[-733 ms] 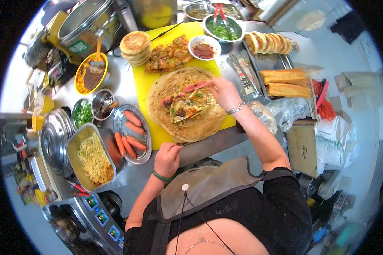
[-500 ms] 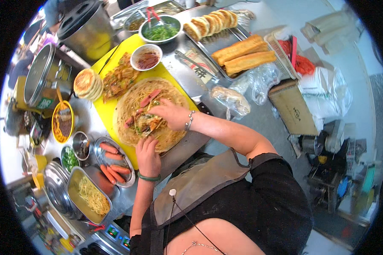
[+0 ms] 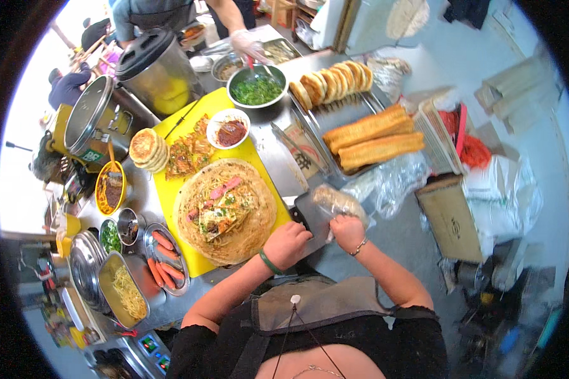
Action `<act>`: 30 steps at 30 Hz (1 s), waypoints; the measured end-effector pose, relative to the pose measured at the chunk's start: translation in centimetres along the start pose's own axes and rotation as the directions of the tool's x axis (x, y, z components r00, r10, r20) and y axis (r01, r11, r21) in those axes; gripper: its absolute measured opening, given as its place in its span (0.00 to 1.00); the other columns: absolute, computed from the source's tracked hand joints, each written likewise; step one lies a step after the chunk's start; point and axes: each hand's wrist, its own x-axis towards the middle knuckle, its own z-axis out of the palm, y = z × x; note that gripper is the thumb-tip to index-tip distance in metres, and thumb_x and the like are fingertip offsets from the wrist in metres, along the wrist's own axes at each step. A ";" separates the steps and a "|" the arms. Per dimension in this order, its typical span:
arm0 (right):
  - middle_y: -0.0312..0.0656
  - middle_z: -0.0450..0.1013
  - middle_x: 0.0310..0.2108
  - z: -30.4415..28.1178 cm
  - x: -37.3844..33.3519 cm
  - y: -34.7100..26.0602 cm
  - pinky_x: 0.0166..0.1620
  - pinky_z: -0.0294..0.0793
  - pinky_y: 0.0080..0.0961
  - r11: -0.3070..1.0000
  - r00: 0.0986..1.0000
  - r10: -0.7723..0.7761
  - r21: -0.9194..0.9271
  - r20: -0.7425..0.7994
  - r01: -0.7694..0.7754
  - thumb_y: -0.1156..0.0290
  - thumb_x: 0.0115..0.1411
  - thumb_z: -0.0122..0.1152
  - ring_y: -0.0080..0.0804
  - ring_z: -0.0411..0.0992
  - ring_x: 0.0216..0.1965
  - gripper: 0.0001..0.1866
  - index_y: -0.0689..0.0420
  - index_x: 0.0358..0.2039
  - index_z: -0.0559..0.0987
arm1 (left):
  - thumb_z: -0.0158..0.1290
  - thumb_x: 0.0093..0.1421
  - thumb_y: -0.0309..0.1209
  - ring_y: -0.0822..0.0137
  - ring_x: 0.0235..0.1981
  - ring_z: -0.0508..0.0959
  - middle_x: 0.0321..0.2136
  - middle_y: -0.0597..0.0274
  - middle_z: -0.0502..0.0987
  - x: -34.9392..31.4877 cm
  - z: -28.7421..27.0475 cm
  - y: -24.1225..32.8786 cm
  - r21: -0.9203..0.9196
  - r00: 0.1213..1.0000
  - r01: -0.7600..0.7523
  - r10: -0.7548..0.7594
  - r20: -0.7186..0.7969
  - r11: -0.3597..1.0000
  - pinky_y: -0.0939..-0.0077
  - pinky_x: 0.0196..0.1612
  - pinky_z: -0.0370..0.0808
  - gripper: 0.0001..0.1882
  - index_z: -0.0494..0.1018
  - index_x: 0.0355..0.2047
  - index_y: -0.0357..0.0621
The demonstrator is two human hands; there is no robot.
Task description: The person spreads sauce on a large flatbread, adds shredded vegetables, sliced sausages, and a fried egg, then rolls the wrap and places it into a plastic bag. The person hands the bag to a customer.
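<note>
Under 2 hands (image 3: 316, 237), dark object (indistinct), bag (image 3: 338, 202) blurred.

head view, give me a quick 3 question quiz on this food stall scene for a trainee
1. True or false: the big flatbread lies on the yellow cutting board.
2. What does the right hand grip? A) a sausage B) a clear plastic bag C) a ladle
3. Fill in: the small white bowl beside the board holds a ___ sauce.

Key
1. True; fillings sit on top of it.
2. B. The left hand is beside it, at the board's edge.
3. Red.
</note>
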 end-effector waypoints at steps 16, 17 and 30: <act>0.34 0.63 0.11 -26.2 18.7 5.8 0.19 0.61 0.20 0.347 0.921 0.316 0.931 -0.226 0.110 0.56 0.71 0.44 0.22 0.63 0.13 0.27 0.55 0.15 0.69 | 0.56 0.49 0.19 0.49 0.40 0.75 0.36 0.51 0.76 -7.2 -8.1 -2.0 0.093 0.903 0.333 -0.289 -0.319 0.938 0.61 0.45 0.74 0.12 0.76 0.36 0.38; 0.34 0.62 0.11 -27.7 21.6 5.8 0.21 0.63 0.20 0.372 0.922 0.260 0.911 -0.286 0.178 0.57 0.71 0.43 0.22 0.63 0.14 0.27 0.55 0.15 0.68 | 0.56 0.49 0.19 0.49 0.40 0.75 0.35 0.51 0.75 -7.7 -8.1 -2.0 0.088 0.888 0.352 -0.302 -0.347 0.932 0.60 0.45 0.73 0.12 0.75 0.36 0.38; 0.37 0.71 0.19 -17.1 53.0 18.5 0.25 0.75 0.22 0.241 0.834 0.516 0.968 -0.194 0.076 0.59 0.68 0.48 0.27 0.72 0.20 0.22 0.58 0.19 0.73 | 0.56 0.49 0.20 0.47 0.39 0.74 0.36 0.49 0.75 -8.7 -4.4 -0.5 0.074 0.642 0.729 -0.641 -0.421 0.681 0.58 0.43 0.72 0.11 0.75 0.35 0.38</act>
